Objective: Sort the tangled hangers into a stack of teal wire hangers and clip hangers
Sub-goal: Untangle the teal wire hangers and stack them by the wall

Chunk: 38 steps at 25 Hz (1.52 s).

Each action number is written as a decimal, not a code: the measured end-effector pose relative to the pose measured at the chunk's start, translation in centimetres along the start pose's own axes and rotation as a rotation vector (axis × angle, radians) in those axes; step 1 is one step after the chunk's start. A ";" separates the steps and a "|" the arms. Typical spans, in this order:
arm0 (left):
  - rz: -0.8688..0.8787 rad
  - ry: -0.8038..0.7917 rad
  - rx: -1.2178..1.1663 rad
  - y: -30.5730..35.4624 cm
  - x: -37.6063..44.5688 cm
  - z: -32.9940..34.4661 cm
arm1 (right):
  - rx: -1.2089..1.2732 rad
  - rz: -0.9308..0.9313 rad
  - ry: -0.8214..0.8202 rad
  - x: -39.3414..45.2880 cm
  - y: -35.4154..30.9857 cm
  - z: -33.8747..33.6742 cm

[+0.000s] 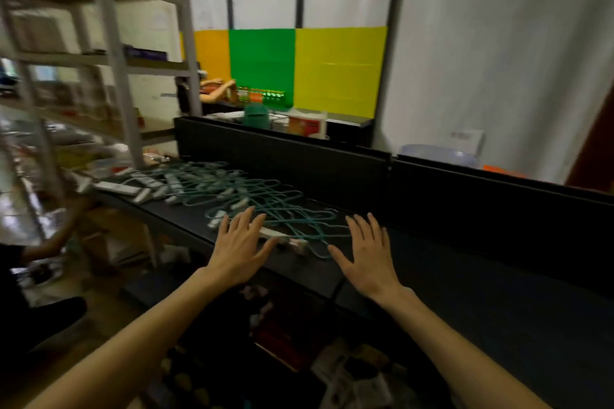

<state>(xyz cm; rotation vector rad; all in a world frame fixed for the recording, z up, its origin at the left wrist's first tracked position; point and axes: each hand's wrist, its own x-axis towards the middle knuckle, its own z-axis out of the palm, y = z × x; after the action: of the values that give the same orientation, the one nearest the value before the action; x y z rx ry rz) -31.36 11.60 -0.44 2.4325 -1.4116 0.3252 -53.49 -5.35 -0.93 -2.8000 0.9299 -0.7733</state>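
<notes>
Teal hangers (252, 196) — tangled, blurred

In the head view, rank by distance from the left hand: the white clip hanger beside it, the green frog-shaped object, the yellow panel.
From the left hand:
1. White clip hanger, at its fingertips.
2. Green frog-shaped object, beyond the black divider.
3. Yellow panel, on the back wall, right.

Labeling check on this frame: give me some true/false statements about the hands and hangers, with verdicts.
1. Both hands are open with fingers spread. True: left hand, right hand.
2. The right hand grips a teal wire hanger. False: it holds nothing.
3. The teal wire hangers lie tangled with the clip hangers on the dark table. True.
4. The hangers are already in two neat stacks. False: still one mixed pile.
5. The panel behind the table is all red. False: the coloured panels are orange, green and yellow.
</notes>
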 end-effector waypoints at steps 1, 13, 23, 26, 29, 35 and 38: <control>-0.031 0.014 0.011 -3.3 0.2 -0.5 | 0.020 -0.038 -0.004 1.9 -2.4 1.2; -0.248 0.024 0.065 -35.2 14.3 -2.1 | 0.126 -0.231 -0.150 32.3 -23.6 19.7; -0.006 -0.281 0.072 -46.6 30.6 0.7 | 0.068 -0.017 -0.421 47.1 -29.5 27.8; 0.133 -0.254 0.075 -48.5 33.3 1.3 | 0.039 0.045 -0.540 48.6 -29.9 28.9; 0.246 -0.264 0.062 -49.4 34.7 0.6 | 0.024 0.147 -0.523 48.3 -30.5 28.8; 0.324 -0.177 -0.068 -51.0 37.8 -0.3 | 0.203 0.327 -0.103 44.6 -31.2 27.5; 0.364 -0.121 -0.109 -52.2 39.1 -0.2 | 0.169 0.402 -0.093 42.4 -31.1 26.9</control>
<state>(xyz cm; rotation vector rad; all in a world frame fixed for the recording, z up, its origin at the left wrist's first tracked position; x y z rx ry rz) 33.21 4.75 5.37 2.1333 -1.8753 0.1765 5.53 -6.66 1.65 -2.3699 1.2853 -0.6231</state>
